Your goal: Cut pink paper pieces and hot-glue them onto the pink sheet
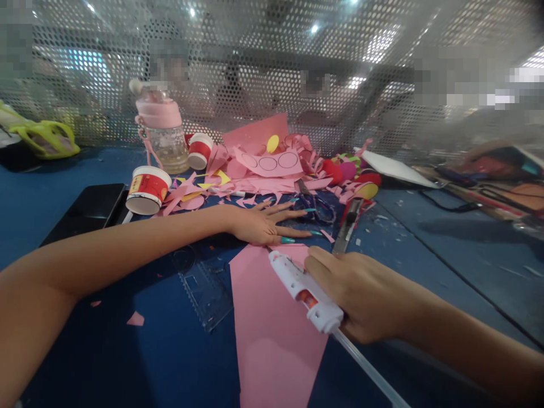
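Observation:
My right hand [351,289] is closed round a white hot glue gun [293,277] with a clear glue stick [369,368] trailing from its back. The gun's nozzle points at the far edge of a pink paper sheet [272,340], close to my left thumb. My left hand [267,224] lies flat across that far edge, fingers spread to the right. Just beyond its fingertips are dark-handled scissors [325,209] and a utility knife [349,224]. Whether glue is coming out cannot be made out.
Pink paper scraps [263,184] are heaped at the back. Two paper cups [147,187] and a pink-lidded bottle [164,133] stand left, near a black phone [87,209]. A clear stencil ruler [204,294] lies left of the sheet. A perforated metal screen [263,68] borders the table.

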Tool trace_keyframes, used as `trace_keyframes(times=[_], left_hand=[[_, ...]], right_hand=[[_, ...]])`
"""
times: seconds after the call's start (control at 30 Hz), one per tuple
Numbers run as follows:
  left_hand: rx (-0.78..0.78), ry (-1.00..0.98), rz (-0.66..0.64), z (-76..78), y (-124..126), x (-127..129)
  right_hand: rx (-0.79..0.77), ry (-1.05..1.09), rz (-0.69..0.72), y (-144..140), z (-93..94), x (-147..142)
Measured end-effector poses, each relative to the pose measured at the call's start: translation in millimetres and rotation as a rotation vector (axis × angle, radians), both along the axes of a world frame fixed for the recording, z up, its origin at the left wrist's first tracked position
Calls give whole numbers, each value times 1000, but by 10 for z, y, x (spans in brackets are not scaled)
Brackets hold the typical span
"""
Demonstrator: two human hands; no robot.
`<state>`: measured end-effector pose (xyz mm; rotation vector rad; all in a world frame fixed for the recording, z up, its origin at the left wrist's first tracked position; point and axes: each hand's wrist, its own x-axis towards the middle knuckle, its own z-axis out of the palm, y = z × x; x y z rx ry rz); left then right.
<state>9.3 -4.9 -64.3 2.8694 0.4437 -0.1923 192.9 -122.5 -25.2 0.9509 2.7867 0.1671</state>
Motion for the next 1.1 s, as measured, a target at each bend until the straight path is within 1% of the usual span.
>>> trace_keyframes(times=[0.17,0.4,0.7,1.1], left_hand=[[-5,14,6,3,3,9],[-3,-15,-5,1,-1,2],[-21,3,12,-4,6,11],[-28,1,6,-3,10,16]], right_hand=[[-7,10,-5,-6,-4,12],[-38,-7,-51,-7,-1,19],[-50,37,-42,-25,9,64],[-36,17,-45,-25,0,64]])
